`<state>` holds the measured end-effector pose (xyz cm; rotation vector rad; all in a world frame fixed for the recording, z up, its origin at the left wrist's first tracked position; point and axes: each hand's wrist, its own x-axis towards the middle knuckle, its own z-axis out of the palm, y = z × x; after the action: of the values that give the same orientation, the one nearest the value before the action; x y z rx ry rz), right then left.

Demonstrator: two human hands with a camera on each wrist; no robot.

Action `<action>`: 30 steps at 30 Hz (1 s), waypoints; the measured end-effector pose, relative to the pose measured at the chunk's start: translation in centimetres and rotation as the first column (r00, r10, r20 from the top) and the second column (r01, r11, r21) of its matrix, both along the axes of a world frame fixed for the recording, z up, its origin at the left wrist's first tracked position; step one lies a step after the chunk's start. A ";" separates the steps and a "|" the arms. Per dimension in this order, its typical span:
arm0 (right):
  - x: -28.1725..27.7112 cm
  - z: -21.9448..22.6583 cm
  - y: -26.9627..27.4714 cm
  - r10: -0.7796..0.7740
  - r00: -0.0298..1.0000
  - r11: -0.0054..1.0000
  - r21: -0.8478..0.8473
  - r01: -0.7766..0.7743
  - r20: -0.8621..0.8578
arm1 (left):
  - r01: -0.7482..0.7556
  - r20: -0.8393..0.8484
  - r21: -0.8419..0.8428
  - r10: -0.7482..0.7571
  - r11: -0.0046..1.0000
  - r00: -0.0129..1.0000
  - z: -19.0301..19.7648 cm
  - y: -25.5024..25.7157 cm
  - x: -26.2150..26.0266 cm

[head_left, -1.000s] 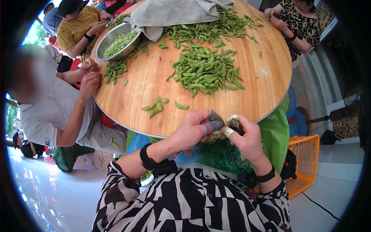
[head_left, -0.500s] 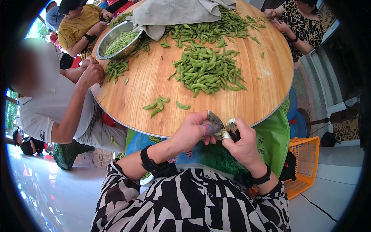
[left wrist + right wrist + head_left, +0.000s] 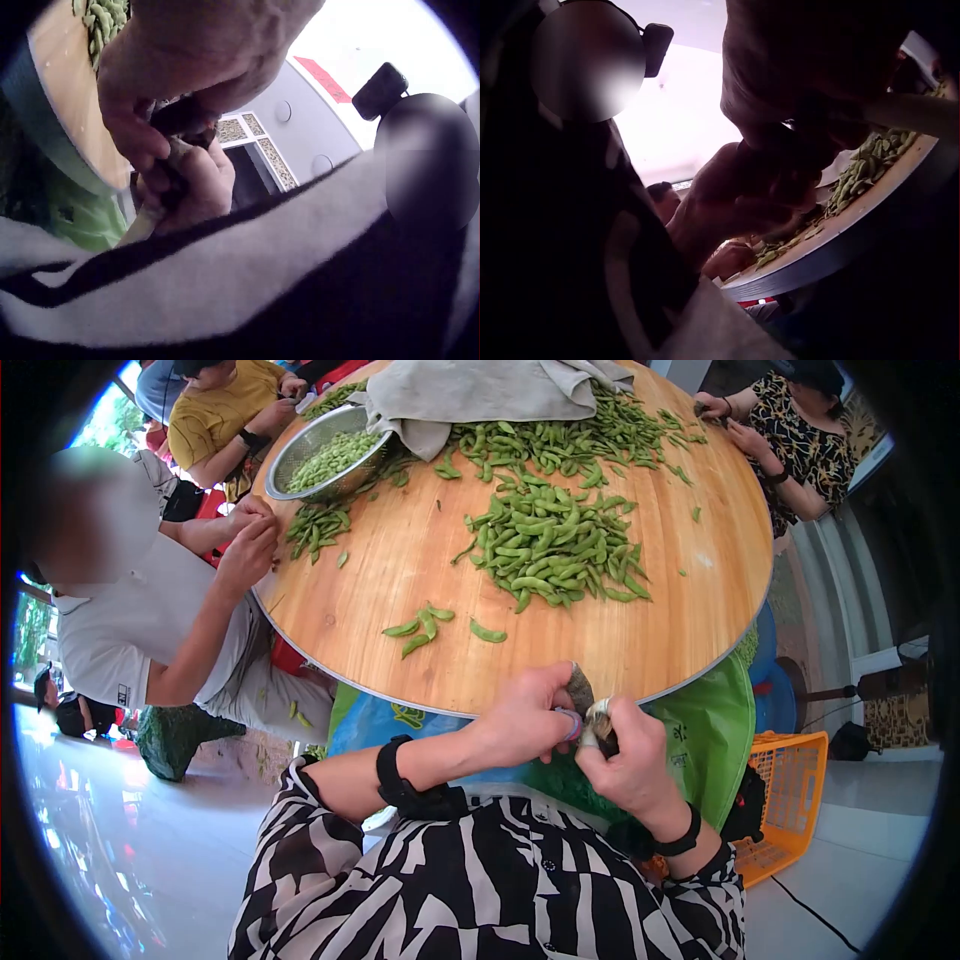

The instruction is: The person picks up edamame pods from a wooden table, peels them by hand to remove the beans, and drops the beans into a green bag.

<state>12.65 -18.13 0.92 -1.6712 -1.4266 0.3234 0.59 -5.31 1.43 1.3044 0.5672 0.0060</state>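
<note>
Both hands meet at the worktop edge, left hand and right hand pinching something small, hidden between the fingertips. Best worked over the green bag, grip kept firm.

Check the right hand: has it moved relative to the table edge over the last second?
Cannot tell for certain. The right hand sits just below the round table's edge, pressed against the left hand, as before; the whole view shifted, so it looks like camera motion.

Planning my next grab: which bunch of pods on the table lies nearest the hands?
The small loose cluster by the near table edge; the bigger heaps lie farther back.
</note>
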 end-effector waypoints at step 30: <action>2.1 -1.2 -1.6 -0.045 0.974 0.973 -0.230 -0.007 -0.223 | -0.015 0.019 0.999 0.132 -0.030 0.991 -3.1 10.6 -10.8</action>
<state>14.77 -19.72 -0.28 -1.7666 -1.2379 0.6691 -10.21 5.25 -1.66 2.8127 0.7201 0.6073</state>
